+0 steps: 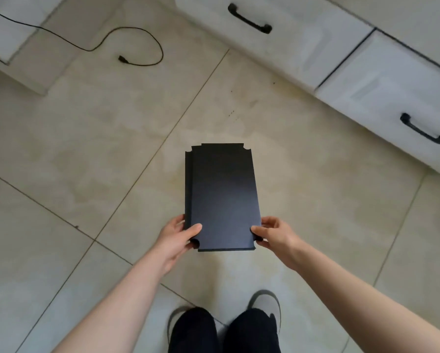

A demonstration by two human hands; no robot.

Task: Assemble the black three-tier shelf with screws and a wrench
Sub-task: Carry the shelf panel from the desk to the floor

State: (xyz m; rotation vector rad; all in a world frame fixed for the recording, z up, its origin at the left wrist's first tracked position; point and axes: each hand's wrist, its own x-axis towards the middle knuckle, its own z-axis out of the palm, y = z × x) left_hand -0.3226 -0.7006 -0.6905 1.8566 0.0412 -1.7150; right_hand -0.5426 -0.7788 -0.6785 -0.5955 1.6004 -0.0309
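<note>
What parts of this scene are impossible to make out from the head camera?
- Underside of the black panel: it faces away from the head view.
- Whether one panel or several are stacked: only a second edge shows at its left.
- Fingers of the left hand and right hand: partly behind the panel.
- Screws and wrench: none in view.
- Cable: cut off by the frame's left edge.

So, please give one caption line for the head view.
Both hands, left and right, hold black shelf panels above a tiled floor.
</note>
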